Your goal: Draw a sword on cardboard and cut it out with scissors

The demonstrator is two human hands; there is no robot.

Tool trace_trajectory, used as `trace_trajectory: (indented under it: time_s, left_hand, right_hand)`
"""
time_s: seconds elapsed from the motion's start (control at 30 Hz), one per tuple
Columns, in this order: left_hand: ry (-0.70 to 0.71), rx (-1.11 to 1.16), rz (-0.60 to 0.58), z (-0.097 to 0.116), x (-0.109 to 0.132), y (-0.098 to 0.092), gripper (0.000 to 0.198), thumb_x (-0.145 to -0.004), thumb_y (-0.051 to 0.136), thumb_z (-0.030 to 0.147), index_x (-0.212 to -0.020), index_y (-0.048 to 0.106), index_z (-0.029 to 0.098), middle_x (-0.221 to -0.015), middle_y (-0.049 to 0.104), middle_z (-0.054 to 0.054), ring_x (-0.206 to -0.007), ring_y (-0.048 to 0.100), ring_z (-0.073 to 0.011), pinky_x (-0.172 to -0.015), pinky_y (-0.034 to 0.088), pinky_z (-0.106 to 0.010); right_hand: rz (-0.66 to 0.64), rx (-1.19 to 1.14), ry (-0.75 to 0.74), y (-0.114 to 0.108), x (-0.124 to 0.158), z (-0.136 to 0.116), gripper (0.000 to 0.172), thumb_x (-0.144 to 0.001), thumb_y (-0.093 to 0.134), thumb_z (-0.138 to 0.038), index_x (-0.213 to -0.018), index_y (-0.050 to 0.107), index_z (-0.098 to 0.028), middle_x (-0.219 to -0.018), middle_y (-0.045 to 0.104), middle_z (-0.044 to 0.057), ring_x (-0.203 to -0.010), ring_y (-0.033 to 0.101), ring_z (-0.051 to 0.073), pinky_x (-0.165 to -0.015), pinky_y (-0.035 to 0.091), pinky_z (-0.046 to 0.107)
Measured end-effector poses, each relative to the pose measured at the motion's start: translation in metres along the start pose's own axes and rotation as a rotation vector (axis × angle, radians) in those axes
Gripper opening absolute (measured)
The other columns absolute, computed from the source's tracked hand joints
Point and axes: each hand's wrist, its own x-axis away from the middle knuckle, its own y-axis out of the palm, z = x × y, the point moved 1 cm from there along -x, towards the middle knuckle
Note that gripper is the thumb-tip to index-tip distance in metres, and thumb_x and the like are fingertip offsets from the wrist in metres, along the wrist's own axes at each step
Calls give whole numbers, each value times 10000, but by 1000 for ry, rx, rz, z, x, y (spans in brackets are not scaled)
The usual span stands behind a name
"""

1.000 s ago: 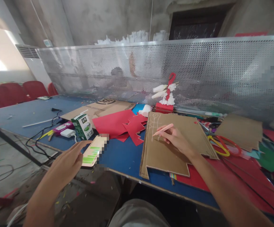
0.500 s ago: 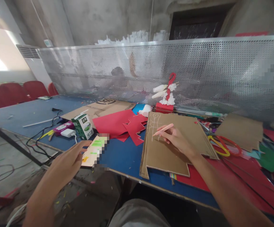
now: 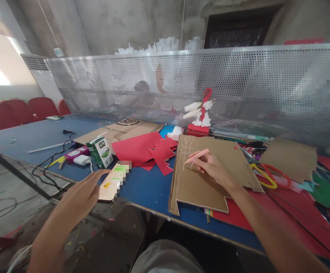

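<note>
My left hand (image 3: 79, 197) lies at the near edge of the blue table (image 3: 150, 189), fingers stretched out, fingertips touching the lit screen of a phone (image 3: 112, 182) that lies flat there. My right hand (image 3: 213, 168) rests on a brown cardboard sheet (image 3: 205, 178) and pinches a pink pencil (image 3: 197, 156), its tip at a pale line drawing near the sheet's upper left. Red paper cut-outs (image 3: 153, 149) lie left of the cardboard.
A green and white carton (image 3: 100, 151) stands behind the phone, beside a white charger (image 3: 81, 159) with black cables. Scissors with red and yellow handles (image 3: 267, 175) lie right of the cardboard. A perforated metal screen (image 3: 239, 87) walls off the back; a person sits behind it.
The picture on the phone screen has scrolled under my left fingers. Both hands stay almost where they were.
</note>
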Motion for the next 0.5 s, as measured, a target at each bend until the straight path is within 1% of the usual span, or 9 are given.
trace_trajectory:
  time_s: [0.1, 0.27, 0.37, 0.5]
  left_hand:
    - [9, 3, 17, 2, 1, -2, 551, -915, 290, 209, -1426, 485, 276, -1421, 646, -61, -1126, 694, -270, -871, 457, -362]
    - [-14, 31, -8, -3, 0, 2, 508, -926, 294, 220, -1391, 487, 285, -1256, 736, -50, -1175, 681, -248, -857, 453, -331]
    - [6, 18, 7, -6, -1, 5, 505, -915, 310, 213, -1376, 501, 288, -1243, 742, -43, -1122, 702, -235, -847, 449, -319]
    - [7, 18, 19, -7, -2, 5, 508, -911, 319, 224, -1377, 509, 292, -1233, 748, -42, -1096, 712, -237, -830, 459, -316]
  right_hand:
    - [-11, 3, -4, 0, 0, 0, 324, -891, 695, -495, -911, 823, -198, -1205, 685, 93, -611, 491, 83, -504, 391, 239]
    - [-9, 1, 3, 0, 1, -2, 296, -891, 701, -483, -929, 821, -215, -1165, 697, 82, -598, 492, 81, -513, 397, 247]
    - [-8, 17, -6, 0, 1, -3, 300, -893, 697, -485, -904, 830, -217, -1214, 681, 84, -617, 497, 85, -513, 400, 249]
    - [-9, 11, -12, 0, 0, -2, 322, -880, 702, -500, -901, 829, -206, -1195, 684, 92, -621, 500, 92, -503, 400, 245]
